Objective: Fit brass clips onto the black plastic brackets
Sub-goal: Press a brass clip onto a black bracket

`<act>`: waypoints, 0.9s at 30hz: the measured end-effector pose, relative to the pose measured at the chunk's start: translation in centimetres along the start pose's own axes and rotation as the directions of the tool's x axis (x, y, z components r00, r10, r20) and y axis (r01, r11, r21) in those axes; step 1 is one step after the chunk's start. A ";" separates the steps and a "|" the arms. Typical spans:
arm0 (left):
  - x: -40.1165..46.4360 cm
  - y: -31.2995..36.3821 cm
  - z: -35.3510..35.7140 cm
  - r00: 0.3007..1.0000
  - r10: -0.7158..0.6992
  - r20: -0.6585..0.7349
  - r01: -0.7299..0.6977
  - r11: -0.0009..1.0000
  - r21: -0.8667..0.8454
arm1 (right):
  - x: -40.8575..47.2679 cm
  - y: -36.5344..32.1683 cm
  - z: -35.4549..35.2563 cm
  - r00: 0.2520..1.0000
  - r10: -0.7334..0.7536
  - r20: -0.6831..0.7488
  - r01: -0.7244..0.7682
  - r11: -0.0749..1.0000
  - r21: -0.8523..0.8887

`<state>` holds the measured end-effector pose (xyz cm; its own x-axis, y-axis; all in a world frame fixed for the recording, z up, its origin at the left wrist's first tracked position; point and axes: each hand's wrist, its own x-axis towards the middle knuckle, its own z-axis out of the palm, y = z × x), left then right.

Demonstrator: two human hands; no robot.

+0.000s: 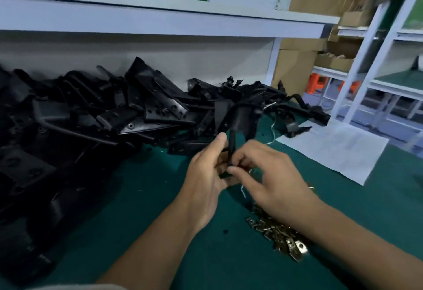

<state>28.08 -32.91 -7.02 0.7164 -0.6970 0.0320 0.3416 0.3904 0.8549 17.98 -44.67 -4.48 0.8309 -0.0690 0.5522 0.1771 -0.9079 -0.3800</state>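
I hold one black plastic bracket (238, 120) upright above the green table. My left hand (206, 175) grips its lower stem, thumb up along it. My right hand (267, 175) pinches the same stem at its lower end with fingertips; whether a clip sits between those fingers is hidden. A heap of brass clips (277, 234) lies on the mat below my right wrist. A large pile of black brackets (96, 115) covers the left and back of the table.
A green mat (174, 232) covers the table. A white paper sheet (338, 152) lies at the right. A white shelf (160, 21) overhangs the back. Shelving with cardboard boxes (295, 69) and orange bins (318, 82) stands at the right.
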 end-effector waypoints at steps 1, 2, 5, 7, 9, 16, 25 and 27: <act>0.0 0.1 0.0 1.000 -0.006 0.009 0.006 1.000 -0.027 | -0.1 0.3 -0.1 0.995 -0.070 0.067 0.074 0.995 -0.065; 0.0 0.2 0.2 1.000 -0.016 0.014 0.017 0.998 -0.055 | -0.1 0.5 -0.2 0.985 -0.123 0.123 0.136 0.986 -0.102; 0.3 -0.1 0.1 0.999 -0.013 -0.038 0.011 0.999 -0.050 | 0.2 0.8 -0.5 0.955 -0.207 0.214 0.238 0.963 -0.130; 0.5 -0.4 0.1 0.995 0.021 -0.102 -0.021 1.000 0.006 | 0.1 1.1 -0.8 0.953 -0.189 0.235 0.217 0.971 -0.100; 0.8 -0.5 -0.1 0.978 0.093 -0.186 -0.092 0.996 0.017 | -0.4 1.5 -1.4 0.974 -0.089 0.209 0.097 0.995 -0.029; 1.1 1.1 -3.1 0.986 0.135 -0.102 -0.168 0.852 -0.496 | -1.3 5.1 -5.6 0.954 0.297 0.031 -0.298 0.954 0.021; 0.1 0.7 -0.5 0.983 0.184 -0.024 -0.186 0.973 -0.134 | -2.8 8.1 -7.2 0.888 0.332 0.319 -0.329 0.942 -0.066; 0.1 0.8 -0.7 0.971 0.220 -0.094 -0.227 0.971 -0.070 | -2.9 8.9 -7.7 0.891 0.346 0.292 -0.341 0.937 -0.070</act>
<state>28.83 -32.23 -6.74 0.8282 -0.5340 0.1703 0.2117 0.5794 0.7871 13.13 -55.75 -3.74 0.9562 -0.2550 0.1436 -0.1545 -0.8566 -0.4923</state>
